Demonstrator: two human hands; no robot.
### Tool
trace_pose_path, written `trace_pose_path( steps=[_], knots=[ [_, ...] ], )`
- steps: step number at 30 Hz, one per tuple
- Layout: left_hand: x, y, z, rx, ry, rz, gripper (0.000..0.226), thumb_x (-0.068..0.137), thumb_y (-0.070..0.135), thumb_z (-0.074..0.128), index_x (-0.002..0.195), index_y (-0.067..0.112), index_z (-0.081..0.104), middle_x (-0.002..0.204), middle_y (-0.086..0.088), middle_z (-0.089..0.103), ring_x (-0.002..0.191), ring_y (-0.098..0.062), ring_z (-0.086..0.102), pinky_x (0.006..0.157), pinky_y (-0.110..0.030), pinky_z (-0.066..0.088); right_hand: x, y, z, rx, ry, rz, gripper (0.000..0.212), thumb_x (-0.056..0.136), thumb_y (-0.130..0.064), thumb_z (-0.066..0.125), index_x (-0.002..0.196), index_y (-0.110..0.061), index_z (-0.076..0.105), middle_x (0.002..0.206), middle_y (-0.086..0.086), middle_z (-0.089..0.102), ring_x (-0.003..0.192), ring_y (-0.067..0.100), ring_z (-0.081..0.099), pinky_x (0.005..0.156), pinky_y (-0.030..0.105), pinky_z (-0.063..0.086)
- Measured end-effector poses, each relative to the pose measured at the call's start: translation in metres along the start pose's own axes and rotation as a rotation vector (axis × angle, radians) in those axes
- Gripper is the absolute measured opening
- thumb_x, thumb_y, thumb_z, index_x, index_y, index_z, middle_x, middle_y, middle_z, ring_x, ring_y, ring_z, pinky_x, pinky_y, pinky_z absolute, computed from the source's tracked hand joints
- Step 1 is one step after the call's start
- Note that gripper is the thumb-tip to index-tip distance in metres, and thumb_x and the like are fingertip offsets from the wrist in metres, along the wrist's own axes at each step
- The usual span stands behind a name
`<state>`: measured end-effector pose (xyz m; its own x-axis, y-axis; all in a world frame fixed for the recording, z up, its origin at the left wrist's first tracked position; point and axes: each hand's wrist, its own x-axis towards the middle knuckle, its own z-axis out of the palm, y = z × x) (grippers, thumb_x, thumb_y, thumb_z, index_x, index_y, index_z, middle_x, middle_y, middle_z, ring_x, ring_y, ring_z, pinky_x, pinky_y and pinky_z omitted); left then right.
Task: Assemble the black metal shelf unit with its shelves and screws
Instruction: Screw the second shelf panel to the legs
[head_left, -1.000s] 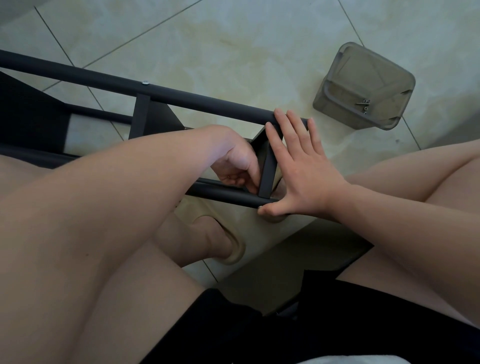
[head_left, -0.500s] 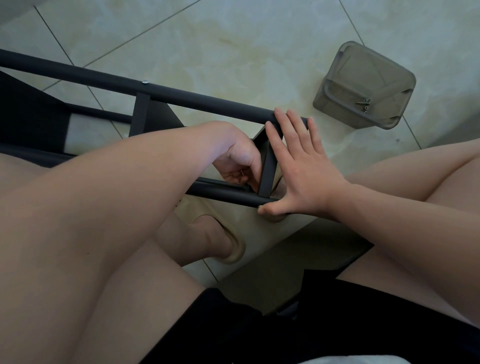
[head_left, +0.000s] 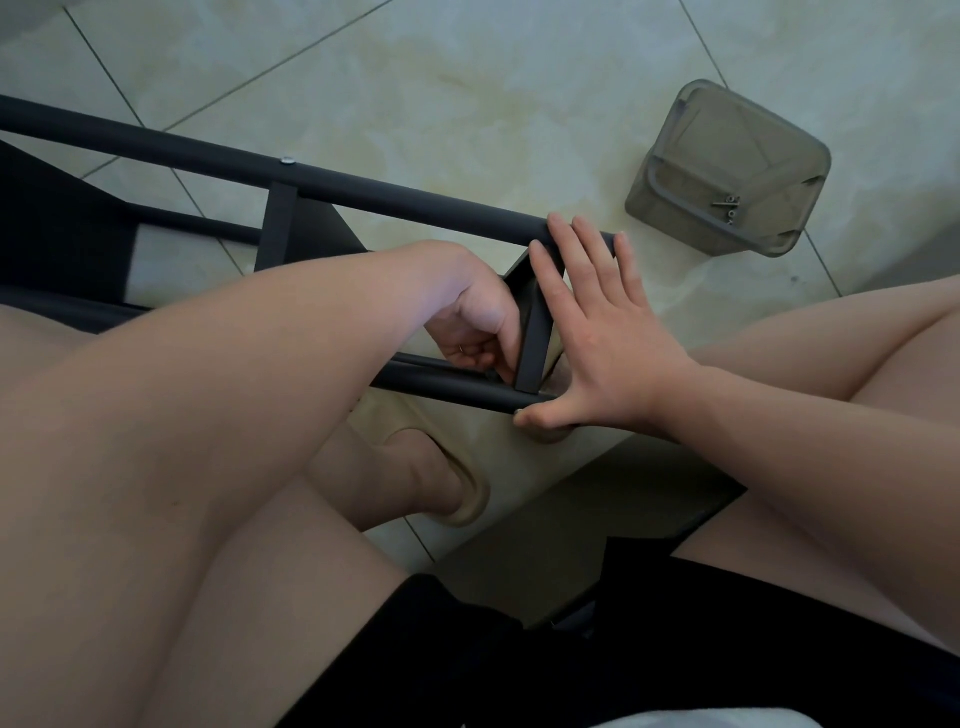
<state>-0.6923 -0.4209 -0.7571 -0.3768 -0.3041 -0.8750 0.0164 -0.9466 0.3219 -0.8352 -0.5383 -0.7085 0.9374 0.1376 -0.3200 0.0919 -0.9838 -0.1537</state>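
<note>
The black metal shelf unit (head_left: 415, 205) lies on its side on glossy, pale marbled floor tiles (head_left: 467, 78). Its round matte tubes run from the left toward centre. Flat sheet shelves sit between them, edge-on to the head camera. A bright screw head (head_left: 287, 160) shows on the upper tube.

The right hand (head_left: 608, 343) is spread flat with its fingers straight. It presses against the end shelf (head_left: 535, 332), fingertips on the upper tube and thumb under the lower tube (head_left: 447, 387).

The left hand (head_left: 475, 322) is on the other side of that shelf. Its fingers are curled at the joint between shelf and lower tube. Whether they pinch anything cannot be told.

A translucent grey plastic container (head_left: 727, 166) with rounded corners sits well apart to the right, holding a few loose screws (head_left: 727, 205).

The person's bare forearms and knees cover much of the frame. A beige slipper (head_left: 467, 499) rests below the lower tube.
</note>
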Motion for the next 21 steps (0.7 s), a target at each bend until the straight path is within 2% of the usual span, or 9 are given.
trace_pose_path(
  steps=[5, 11, 16, 21],
  knots=[
    [-0.0042, -0.0002, -0.0027, -0.005, 0.009, 0.009, 0.007, 0.089, 0.009, 0.067, 0.093, 0.014, 0.071, 0.078, 0.003, 0.065, 0.066, -0.009, 0.048, 0.067, -0.022, 0.041, 0.0003, -0.0003, -0.0002, -0.003, 0.001, -0.003, 0.143, 0.061, -0.096, 0.045, 0.16, 0.0, 0.007, 0.167, 0.025, -0.003, 0.156, 0.039, -0.005, 0.125, 0.056, -0.006],
    [-0.0058, -0.0004, -0.0037, 0.025, 0.035, -0.022, 0.011, 0.09, 0.018, 0.069, 0.1, 0.016, 0.071, 0.084, 0.006, 0.069, 0.062, -0.006, 0.043, 0.061, -0.019, 0.036, 0.0001, -0.0004, -0.0012, -0.011, -0.016, 0.0, 0.144, 0.061, -0.097, 0.044, 0.161, -0.001, 0.005, 0.167, 0.023, -0.005, 0.156, 0.039, -0.007, 0.125, 0.056, -0.005],
    [-0.0031, -0.0009, -0.0003, 0.055, 0.023, -0.037, 0.004, 0.092, 0.016, 0.067, 0.094, 0.016, 0.07, 0.076, 0.007, 0.067, 0.061, -0.006, 0.043, 0.06, -0.019, 0.035, 0.0001, -0.0002, -0.001, -0.01, -0.015, -0.001, 0.144, 0.061, -0.097, 0.044, 0.161, -0.001, 0.004, 0.167, 0.023, -0.006, 0.156, 0.039, -0.008, 0.125, 0.056, -0.006],
    [-0.0038, 0.002, 0.0022, 0.048, 0.011, -0.016, 0.01, 0.092, 0.011, 0.064, 0.084, 0.015, 0.069, 0.069, 0.006, 0.065, 0.06, -0.007, 0.042, 0.061, -0.02, 0.032, 0.0002, 0.0002, -0.0018, -0.01, -0.022, 0.0, 0.144, 0.061, -0.097, 0.045, 0.161, -0.001, 0.004, 0.168, 0.023, -0.007, 0.156, 0.038, -0.009, 0.125, 0.056, -0.006]
  ],
)
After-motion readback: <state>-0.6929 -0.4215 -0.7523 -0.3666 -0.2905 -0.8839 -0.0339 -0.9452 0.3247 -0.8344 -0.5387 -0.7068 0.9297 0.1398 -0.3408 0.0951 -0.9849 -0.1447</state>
